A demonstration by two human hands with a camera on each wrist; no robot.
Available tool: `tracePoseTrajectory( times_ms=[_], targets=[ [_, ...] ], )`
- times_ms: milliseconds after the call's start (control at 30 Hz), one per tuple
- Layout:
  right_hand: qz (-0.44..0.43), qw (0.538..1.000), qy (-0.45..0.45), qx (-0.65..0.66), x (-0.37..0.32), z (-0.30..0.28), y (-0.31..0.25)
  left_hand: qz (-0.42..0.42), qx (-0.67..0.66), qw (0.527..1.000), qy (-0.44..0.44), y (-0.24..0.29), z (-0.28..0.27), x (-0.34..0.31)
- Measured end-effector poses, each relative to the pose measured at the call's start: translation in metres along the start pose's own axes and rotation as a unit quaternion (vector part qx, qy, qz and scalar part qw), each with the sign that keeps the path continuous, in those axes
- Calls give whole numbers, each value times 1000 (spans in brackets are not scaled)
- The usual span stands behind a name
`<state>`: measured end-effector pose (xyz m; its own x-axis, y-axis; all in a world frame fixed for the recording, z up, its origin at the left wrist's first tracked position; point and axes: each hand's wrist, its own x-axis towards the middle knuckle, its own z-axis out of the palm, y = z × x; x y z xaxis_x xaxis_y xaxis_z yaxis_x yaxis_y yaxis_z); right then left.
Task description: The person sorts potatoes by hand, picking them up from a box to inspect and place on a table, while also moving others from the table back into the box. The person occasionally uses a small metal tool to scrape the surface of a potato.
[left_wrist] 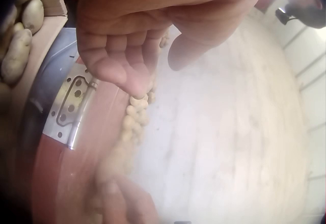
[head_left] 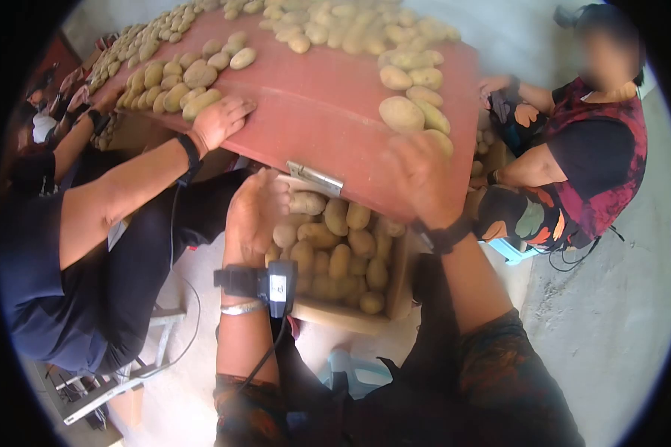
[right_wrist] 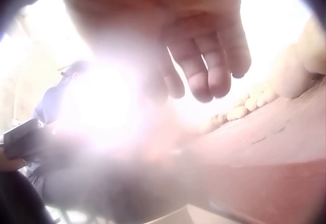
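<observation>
My left hand (head_left: pixel 255 212) is held over the left rim of a cardboard box (head_left: pixel 335 320) filled with potatoes (head_left: pixel 339 261). In the left wrist view its fingers (left_wrist: pixel 114 71) bend loosely, the thumb apart and nothing between them. Blurred in the head view, my right hand (head_left: pixel 425 179) hovers over the right part of a red tabletop (head_left: pixel 320 119), just below a row of potatoes (head_left: pixel 402 114). The right wrist view shows the fingers (right_wrist: pixel 204 81) hanging loosely with nothing in them.
A metal hinge (head_left: pixel 314 179) sits at the table's near edge. Another person's hand (head_left: pixel 224 123) rests on the table at left, near a potato group (head_left: pixel 171 86). More potatoes (head_left: pixel 335 26) lie along the far side. A person (head_left: pixel 596 149) sits at right.
</observation>
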<state>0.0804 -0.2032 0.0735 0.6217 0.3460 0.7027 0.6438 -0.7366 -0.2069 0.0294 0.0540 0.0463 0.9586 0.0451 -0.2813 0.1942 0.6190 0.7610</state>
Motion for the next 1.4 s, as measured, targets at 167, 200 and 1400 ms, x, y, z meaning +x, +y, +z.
tracePoseTrajectory(
  times_ms=[167, 200, 1400],
  targets=[
    [110, 987, -31, -109, -16, -4, 75, -2, -17, 1000, -12, 4, -18, 5],
    [176, 978, -84, -74, -21, -2, 89, -2, -15, 1000, 5, 8, -18, 4],
    [120, 748, -599, 259, -27, 2, -14, 59, -67, 996, 25, 42, -71, -4]
  ],
)
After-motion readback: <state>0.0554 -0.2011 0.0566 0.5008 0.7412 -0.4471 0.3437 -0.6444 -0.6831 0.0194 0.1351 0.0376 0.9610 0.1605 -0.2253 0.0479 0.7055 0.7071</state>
